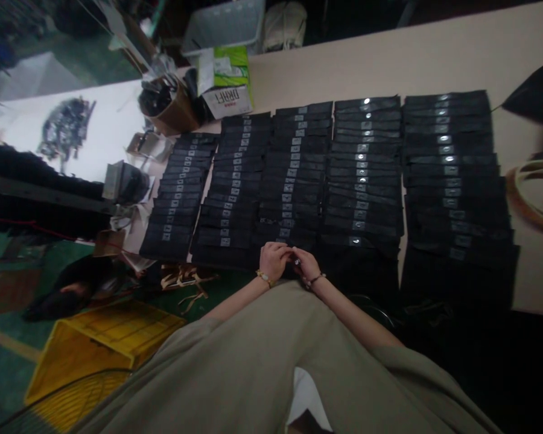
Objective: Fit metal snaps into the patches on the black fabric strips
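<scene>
My left hand and my right hand meet in front of my body at the near edge of the table. The fingers of both are closed and come together at the tips. A tiny shiny spot shows at my right fingers; whether it is a ring or a held part I cannot make out. Just beyond the hands lie overlapping black fabric pieces, laid out in several columns. Each piece bears a small pale label or a shiny metal-looking dot, and these line up down each column.
The pale table carries a green and white carton and a filled cardboard box at the back left. Rolled tape-like bands lie at the right. On the floor at left are a yellow crate and a crouching person.
</scene>
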A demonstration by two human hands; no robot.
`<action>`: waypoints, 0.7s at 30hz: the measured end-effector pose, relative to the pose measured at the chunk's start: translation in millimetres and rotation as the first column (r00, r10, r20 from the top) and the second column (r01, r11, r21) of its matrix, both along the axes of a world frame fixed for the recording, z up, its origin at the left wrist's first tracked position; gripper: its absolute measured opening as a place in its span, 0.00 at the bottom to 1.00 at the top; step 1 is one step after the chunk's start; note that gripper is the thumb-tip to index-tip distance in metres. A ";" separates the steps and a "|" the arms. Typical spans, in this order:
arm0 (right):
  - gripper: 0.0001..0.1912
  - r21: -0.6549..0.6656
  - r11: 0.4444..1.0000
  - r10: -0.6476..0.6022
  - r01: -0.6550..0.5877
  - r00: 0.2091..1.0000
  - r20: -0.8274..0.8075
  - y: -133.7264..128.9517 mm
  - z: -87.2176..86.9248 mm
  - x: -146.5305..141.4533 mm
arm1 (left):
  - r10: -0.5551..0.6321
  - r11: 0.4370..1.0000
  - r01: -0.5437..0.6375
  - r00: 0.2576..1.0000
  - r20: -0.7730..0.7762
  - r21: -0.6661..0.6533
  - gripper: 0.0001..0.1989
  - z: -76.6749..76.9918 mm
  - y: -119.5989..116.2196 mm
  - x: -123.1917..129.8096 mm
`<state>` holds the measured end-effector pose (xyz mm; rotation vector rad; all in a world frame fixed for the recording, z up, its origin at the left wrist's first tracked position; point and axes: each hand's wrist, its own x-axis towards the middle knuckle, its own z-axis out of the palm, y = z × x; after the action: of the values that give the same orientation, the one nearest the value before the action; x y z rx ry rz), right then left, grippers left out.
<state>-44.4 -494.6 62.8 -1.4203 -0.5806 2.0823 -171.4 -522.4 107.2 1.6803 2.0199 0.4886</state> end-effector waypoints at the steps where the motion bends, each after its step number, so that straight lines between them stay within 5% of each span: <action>1: 0.22 0.000 1.000 0.010 -0.010 1.000 -0.012 1.2 -2.1 -2.1 | 0.020 1.000 -0.020 1.000 0.007 -0.004 0.09 -3.4 0.9 -2.6; 5: 0.20 -0.049 0.996 0.070 -0.070 0.998 -0.006 6.7 -10.1 -11.4 | 0.059 0.994 -0.052 0.996 0.074 -0.094 0.10 -17.0 1.4 -15.2; 9: 0.16 -0.119 0.991 0.060 -0.057 0.998 0.014 10.7 -12.3 -20.1 | -0.037 0.989 0.054 0.992 0.120 -0.140 0.13 -26.9 0.8 -28.8; 15: 0.09 -0.179 0.983 0.052 -0.041 0.997 0.057 23.3 -15.8 -22.1 | 0.101 0.983 -0.080 0.987 0.126 -0.163 0.11 -44.9 11.0 -38.5; 21: 0.06 -0.142 0.988 0.085 -0.061 0.981 0.176 35.7 -32.0 -6.3 | 0.059 0.991 -0.063 0.997 -0.039 -0.117 0.10 -71.1 17.7 -46.6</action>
<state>-50.7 -458.9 30.8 -1.7044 -0.5795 2.0971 -218.0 -504.7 36.0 1.5713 2.0886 0.3546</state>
